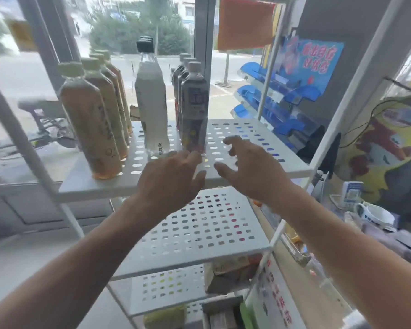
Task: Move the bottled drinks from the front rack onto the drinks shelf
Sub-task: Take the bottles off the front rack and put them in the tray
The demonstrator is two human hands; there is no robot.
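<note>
A white perforated rack shelf holds three rows of bottled drinks. Several amber tea bottles with pale caps stand at the left. A row of white bottles with black caps stands in the middle. To its right is a row of dark purple bottles with grey caps. My left hand hovers at the shelf's front edge, fingers apart, just below the front purple bottle. My right hand is spread open beside it, to the right of that bottle. Neither hand holds anything.
A second perforated shelf lies below, with further shelves and boxed goods under it. White rack posts frame the shelf. A glass window sits behind. Blue display trays and a counter with a bowl are at the right.
</note>
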